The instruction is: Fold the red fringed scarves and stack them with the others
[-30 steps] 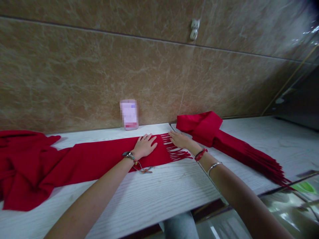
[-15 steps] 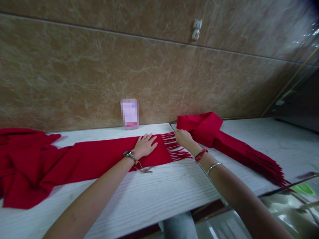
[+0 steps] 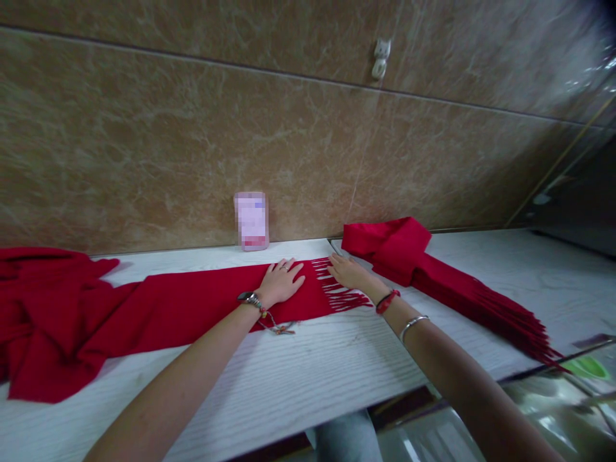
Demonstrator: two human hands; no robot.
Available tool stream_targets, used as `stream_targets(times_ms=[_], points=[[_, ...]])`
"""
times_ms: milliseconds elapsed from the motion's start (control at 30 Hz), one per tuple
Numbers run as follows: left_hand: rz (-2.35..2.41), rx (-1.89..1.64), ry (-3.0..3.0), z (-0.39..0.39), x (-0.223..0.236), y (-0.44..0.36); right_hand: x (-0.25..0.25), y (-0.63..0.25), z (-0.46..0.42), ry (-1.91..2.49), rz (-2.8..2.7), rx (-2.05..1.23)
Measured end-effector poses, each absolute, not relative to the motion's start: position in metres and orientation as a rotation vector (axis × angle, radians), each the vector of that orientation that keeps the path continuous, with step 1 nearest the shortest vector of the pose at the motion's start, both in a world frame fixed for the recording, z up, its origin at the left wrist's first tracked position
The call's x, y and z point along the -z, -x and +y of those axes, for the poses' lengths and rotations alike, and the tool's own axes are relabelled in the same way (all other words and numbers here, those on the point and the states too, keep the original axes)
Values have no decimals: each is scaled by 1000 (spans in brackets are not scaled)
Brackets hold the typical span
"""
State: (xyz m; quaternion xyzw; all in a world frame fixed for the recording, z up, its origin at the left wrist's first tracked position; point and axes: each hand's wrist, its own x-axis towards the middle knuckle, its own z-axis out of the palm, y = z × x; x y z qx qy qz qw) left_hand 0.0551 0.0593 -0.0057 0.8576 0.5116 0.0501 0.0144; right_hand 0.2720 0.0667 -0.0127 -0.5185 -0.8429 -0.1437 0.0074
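A red scarf (image 3: 192, 301) lies along the white tabletop, bunched up at the left and spread flat toward its fringed right end. Flat on the scarf, close to the fringe (image 3: 337, 292), rests my left hand (image 3: 280, 282) with its fingers spread. My right hand (image 3: 347, 271) is over the upper strands of the fringe, fingers stretched out and touching them. What lies under its fingertips is hidden. To the right of that hand, a second red scarf (image 3: 399, 250) lies folded, its fringe reaching the table's front edge.
A phone (image 3: 253, 221) with a blurred screen leans upright against the brown marbled wall (image 3: 192, 141). A small white cat-shaped hook (image 3: 382, 59) is on the wall. Two white tabletops (image 3: 298, 366) meet at a seam. A green bowl-like item (image 3: 590, 367) sits below, at the right.
My right hand has shifted slightly left over the fringe, and its curled fingers have straightened out. The left hand and both scarves stay in place.
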Motion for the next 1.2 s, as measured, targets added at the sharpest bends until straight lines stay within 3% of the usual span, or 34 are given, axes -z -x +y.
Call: stream_targets(times_ms=[100,300,600,800,1033,1200], points=[[1595,-152,-2664,60,6,-55,9,-272,69,1647,-2533,461],[1596,-169,-2688,61,8,-55,19,-262,71,1300,-2667,403],[1594,-176,-2693,61,8,-56,1,-274,79,1452,-2339,314],[1602,-193,-2678,60,9,-56,32,-263,74,1137,-2618,506],[1582,-282,-2644,55,8,-54,38,-305,65,1135,-2632,634],[1580,-408,-2634,53,4,-55,29,-278,31,1210,-2576,470]])
